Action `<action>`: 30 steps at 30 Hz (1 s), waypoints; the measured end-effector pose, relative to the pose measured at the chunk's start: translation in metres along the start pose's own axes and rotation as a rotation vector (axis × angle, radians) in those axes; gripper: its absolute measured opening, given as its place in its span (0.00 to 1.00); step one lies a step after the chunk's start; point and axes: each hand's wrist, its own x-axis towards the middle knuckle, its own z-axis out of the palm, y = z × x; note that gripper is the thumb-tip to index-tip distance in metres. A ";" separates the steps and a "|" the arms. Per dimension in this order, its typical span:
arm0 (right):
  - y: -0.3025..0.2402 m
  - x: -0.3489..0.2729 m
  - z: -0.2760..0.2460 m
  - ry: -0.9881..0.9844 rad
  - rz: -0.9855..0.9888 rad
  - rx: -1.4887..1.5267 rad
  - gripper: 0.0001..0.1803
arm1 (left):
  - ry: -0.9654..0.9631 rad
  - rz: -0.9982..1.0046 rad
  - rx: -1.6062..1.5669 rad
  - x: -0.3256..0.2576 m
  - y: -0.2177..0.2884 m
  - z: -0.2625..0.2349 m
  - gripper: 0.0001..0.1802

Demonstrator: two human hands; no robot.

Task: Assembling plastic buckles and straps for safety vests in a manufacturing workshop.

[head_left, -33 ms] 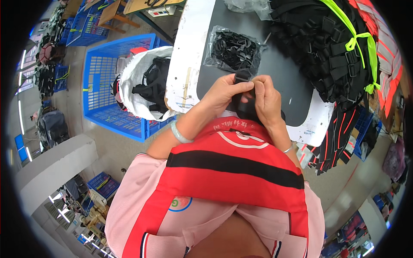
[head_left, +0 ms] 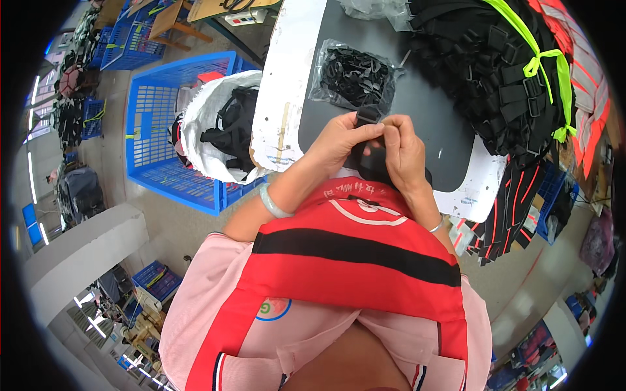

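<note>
Above the near edge of the table, my left hand (head_left: 339, 140) is closed round a black webbing strap with a black plastic buckle (head_left: 368, 116) at its upper end. The buckle stands out past the thumb and index finger. Right beside it, my right hand (head_left: 404, 150) is closed in a pinch, its fingertips close to the buckle. What the right fingers hold is hidden. A dark piece (head_left: 375, 171) hangs below and between the hands, partly covered by them. Just beyond the hands lies a clear plastic bag of small black plastic buckles (head_left: 355, 75).
A large heap of black straps with buckles (head_left: 502, 78), tied with neon yellow strips (head_left: 535, 66), covers the table's right side. The white table edge (head_left: 277, 130) curves on the left. Beside it stands a blue crate (head_left: 153, 107) and a white sack (head_left: 202, 124) of black straps.
My right fingertips have shifted very slightly beside the buckle. Nothing else has visibly moved.
</note>
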 end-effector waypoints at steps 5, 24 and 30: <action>-0.017 0.002 -0.013 -0.045 -0.038 -0.021 0.14 | 0.062 0.082 0.089 -0.003 0.001 0.001 0.08; -0.010 -0.013 -0.036 -0.199 0.326 0.411 0.05 | 0.024 0.374 0.302 -0.022 0.025 0.004 0.08; -0.017 -0.007 -0.041 -0.340 0.491 0.978 0.06 | -0.373 0.375 0.224 -0.030 0.029 0.003 0.16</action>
